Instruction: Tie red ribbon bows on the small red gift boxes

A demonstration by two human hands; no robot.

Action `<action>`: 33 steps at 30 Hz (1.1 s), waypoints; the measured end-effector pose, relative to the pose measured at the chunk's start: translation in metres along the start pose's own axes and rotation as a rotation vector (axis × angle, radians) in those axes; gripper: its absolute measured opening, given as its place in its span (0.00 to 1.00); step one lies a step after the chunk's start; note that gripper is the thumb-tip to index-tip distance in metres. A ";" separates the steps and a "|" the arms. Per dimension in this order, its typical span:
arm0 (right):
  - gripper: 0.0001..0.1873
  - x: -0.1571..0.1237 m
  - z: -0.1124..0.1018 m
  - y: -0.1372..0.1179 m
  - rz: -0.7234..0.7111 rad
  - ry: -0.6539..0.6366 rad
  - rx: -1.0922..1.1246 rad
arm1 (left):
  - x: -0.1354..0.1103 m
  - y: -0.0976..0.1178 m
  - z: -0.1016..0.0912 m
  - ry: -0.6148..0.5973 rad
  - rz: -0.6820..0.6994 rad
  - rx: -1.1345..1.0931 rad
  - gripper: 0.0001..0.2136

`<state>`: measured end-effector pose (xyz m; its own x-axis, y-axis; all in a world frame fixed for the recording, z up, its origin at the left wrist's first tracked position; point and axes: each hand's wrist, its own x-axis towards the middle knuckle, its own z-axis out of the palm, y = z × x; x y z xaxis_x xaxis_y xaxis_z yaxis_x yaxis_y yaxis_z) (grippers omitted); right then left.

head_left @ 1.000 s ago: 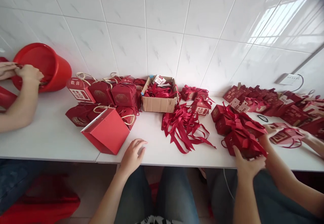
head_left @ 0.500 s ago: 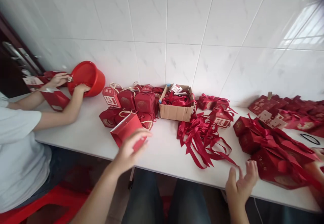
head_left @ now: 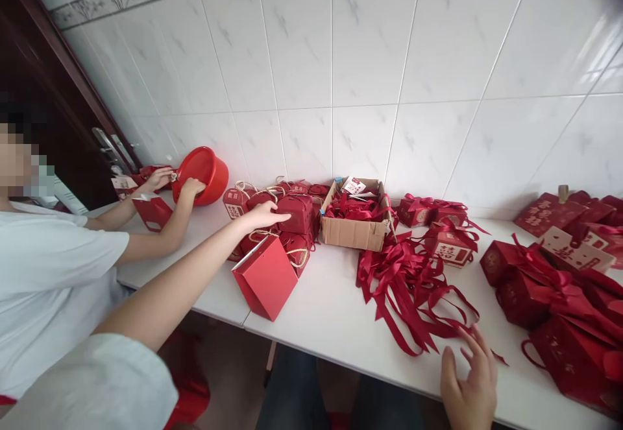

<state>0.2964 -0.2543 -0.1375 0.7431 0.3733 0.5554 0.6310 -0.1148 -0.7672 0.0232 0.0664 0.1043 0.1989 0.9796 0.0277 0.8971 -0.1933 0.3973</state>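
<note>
My left hand [head_left: 265, 214] reaches far out to a cluster of small red gift boxes with rope handles [head_left: 296, 213]; its fingers lie on top of them, and whether they grip one I cannot tell. In front of the cluster a larger red paper bag [head_left: 265, 277] lies tilted. My right hand [head_left: 470, 378] rests open on the white table [head_left: 335, 313] near its front edge, fingers spread. Its fingertips are beside a loose heap of dark red ribbons [head_left: 411, 281].
A cardboard box of ribbons [head_left: 355, 222] stands at the back. Ribbon-tied red boxes [head_left: 549, 294] crowd the right side. At the left a person in a white shirt holds a red plastic bucket [head_left: 202, 174] with both hands. A dark wooden door [head_left: 58, 119] stands behind.
My left hand has moved forward from the table edge, over the paper bag, onto the gift boxes. My right hand has settled onto the table. The view has swung left.
</note>
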 end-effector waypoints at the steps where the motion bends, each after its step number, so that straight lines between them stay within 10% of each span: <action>1: 0.24 0.000 0.001 0.000 0.003 0.005 0.008 | 0.005 0.010 0.009 0.020 -0.024 0.020 0.36; 7: 0.24 0.002 0.000 0.004 0.027 0.048 0.081 | 0.027 0.051 0.047 0.332 -0.028 0.238 0.53; 12: 0.23 0.003 0.001 0.006 0.031 0.020 0.073 | 0.037 0.049 0.050 0.230 -0.107 0.303 0.48; 22: 0.14 0.011 -0.002 0.003 -0.293 -0.532 -0.163 | 0.022 0.064 0.041 0.260 -0.067 0.169 0.43; 28: 0.10 0.012 -0.003 0.003 -0.240 -0.437 -0.028 | -0.050 0.071 0.004 0.450 0.359 0.023 0.38; 33: 0.13 0.018 -0.022 -0.011 0.086 -0.272 0.265 | -0.136 0.049 0.057 0.269 0.722 -0.220 0.33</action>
<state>0.3079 -0.2667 -0.1118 0.6825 0.6070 0.4071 0.4626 0.0723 -0.8836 0.0628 -0.0794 0.0683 0.5733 0.6018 0.5560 0.4794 -0.7967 0.3681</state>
